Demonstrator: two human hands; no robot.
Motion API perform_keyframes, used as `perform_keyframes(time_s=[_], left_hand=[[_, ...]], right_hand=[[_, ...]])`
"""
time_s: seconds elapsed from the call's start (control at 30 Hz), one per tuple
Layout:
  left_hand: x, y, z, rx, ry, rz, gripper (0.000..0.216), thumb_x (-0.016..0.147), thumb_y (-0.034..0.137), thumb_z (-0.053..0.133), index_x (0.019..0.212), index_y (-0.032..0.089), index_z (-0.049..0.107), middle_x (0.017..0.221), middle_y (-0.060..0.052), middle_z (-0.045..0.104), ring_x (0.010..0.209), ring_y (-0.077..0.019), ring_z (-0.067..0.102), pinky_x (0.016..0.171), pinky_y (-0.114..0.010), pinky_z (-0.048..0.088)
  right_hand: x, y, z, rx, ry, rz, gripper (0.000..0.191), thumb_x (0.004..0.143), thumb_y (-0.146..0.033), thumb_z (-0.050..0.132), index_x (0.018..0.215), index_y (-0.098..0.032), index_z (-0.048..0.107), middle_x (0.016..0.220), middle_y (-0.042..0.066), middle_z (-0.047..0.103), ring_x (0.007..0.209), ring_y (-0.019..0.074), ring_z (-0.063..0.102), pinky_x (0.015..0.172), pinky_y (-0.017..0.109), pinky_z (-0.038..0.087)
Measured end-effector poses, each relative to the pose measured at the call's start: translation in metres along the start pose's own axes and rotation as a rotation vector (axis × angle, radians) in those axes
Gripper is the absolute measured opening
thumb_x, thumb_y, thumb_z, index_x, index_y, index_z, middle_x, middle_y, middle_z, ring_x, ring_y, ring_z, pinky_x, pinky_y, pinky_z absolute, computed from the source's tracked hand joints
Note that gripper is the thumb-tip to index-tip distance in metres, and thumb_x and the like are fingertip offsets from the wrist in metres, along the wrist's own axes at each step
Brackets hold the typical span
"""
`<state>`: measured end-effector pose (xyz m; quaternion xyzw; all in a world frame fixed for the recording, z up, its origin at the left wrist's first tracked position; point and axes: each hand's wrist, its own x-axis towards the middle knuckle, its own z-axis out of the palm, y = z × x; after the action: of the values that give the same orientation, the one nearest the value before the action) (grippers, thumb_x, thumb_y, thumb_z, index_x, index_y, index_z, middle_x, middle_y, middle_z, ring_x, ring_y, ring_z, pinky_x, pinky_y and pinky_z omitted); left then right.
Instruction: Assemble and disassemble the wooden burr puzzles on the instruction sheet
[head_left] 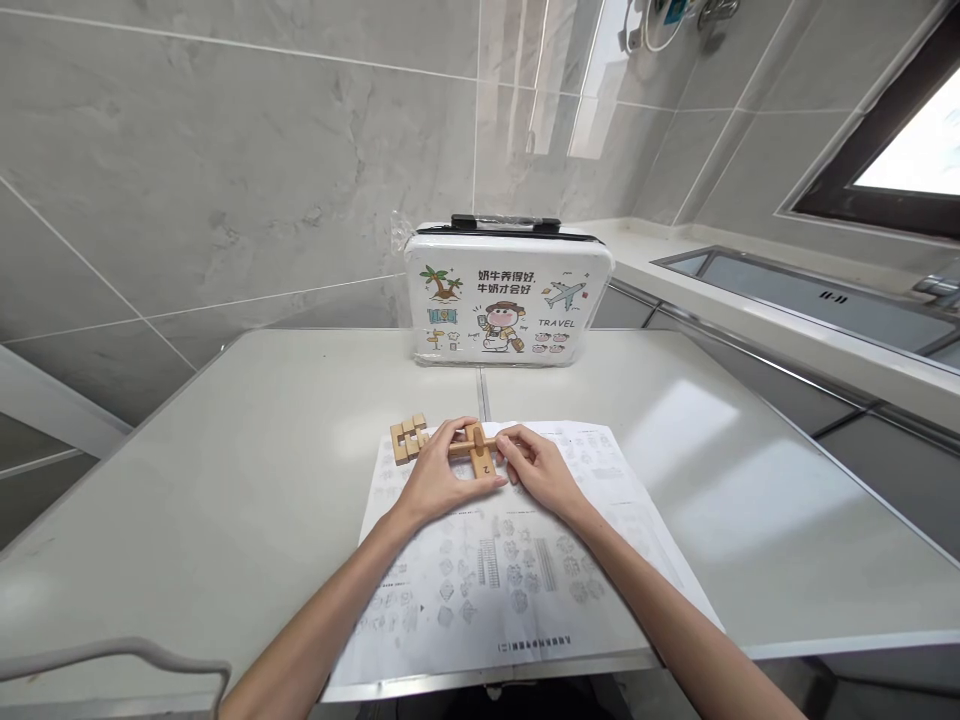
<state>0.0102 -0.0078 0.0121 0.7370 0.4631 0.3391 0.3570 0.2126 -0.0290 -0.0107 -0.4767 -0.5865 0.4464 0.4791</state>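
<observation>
Over a printed instruction sheet (540,620), my left hand (439,480) grips a flat wooden puzzle piece (482,462) marked "2", with thumb at its near end and fingers at its far end. Another wooden stick crosses the numbered piece. My right hand (541,468) is closed, thumb and fingers pinching the right end of that crossing stick. Beyond my left knuckles lie several notched wooden puzzle pieces (407,438), grouped at the sheet's upper left corner. My left fingers hide part of the crossing stick.
A white case (510,290) with cartoon prints and a black handle stands upright at the back of the pale table (247,480). Grey tiled wall rises behind it. To the right runs a counter with a sink (810,295).
</observation>
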Motion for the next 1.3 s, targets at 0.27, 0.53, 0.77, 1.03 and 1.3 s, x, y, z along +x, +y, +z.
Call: perform_keyframes(time_s=[0.27, 0.53, 0.77, 1.03, 1.3], left_hand=[[-0.001, -0.002, 0.001, -0.043, 0.001, -0.027, 0.084, 0.066, 0.05, 0.097, 0.139, 0.027, 0.062, 0.141, -0.013, 0.067, 0.131, -0.0384, 0.063, 0.11, -0.054, 0.052], [-0.002, -0.007, 0.003, -0.06, 0.023, 0.056, 0.085, 0.068, 0.046, 0.095, 0.143, 0.027, 0.058, 0.142, -0.012, 0.064, 0.131, -0.0346, 0.064, 0.111, -0.052, 0.055], [-0.006, 0.004, 0.001, -0.143, 0.084, 0.107, 0.084, 0.065, 0.041, 0.095, 0.139, 0.025, 0.057, 0.132, -0.01, 0.067, 0.109, -0.028, 0.073, 0.098, -0.043, 0.06], [-0.004, 0.004, 0.0, -0.029, 0.155, 0.193, 0.077, 0.062, 0.044, 0.096, 0.128, 0.024, 0.062, 0.125, -0.009, 0.068, 0.109, -0.0284, 0.068, 0.1, -0.043, 0.056], [-0.004, 0.007, -0.004, -0.063, 0.14, 0.149, 0.082, 0.062, 0.051, 0.096, 0.133, 0.024, 0.064, 0.128, -0.01, 0.068, 0.115, -0.0326, 0.065, 0.105, -0.046, 0.052]], right_hand=[[0.002, 0.006, -0.002, 0.05, -0.036, -0.003, 0.041, 0.1, -0.06, 0.063, 0.11, -0.022, 0.072, 0.087, 0.003, 0.071, 0.055, 0.0133, 0.051, 0.055, 0.029, 0.043], [0.005, 0.009, -0.003, 0.095, -0.019, 0.005, 0.042, 0.097, -0.063, 0.066, 0.109, -0.023, 0.068, 0.09, 0.004, 0.075, 0.053, 0.0135, 0.058, 0.053, 0.029, 0.044], [-0.001, -0.002, -0.001, 0.13, -0.165, 0.014, 0.042, 0.101, -0.065, 0.059, 0.11, -0.023, 0.062, 0.072, -0.001, 0.07, 0.048, 0.0145, 0.062, 0.048, 0.026, 0.041], [-0.01, -0.002, 0.007, -0.116, -0.079, -0.102, 0.027, 0.105, -0.051, 0.056, 0.106, -0.025, 0.063, 0.079, 0.0, 0.074, 0.054, 0.0184, 0.066, 0.058, 0.031, 0.051], [-0.006, -0.003, 0.007, 0.115, -0.171, -0.025, 0.038, 0.1, -0.063, 0.061, 0.103, -0.025, 0.062, 0.079, -0.001, 0.071, 0.052, 0.0169, 0.064, 0.06, 0.033, 0.051]])
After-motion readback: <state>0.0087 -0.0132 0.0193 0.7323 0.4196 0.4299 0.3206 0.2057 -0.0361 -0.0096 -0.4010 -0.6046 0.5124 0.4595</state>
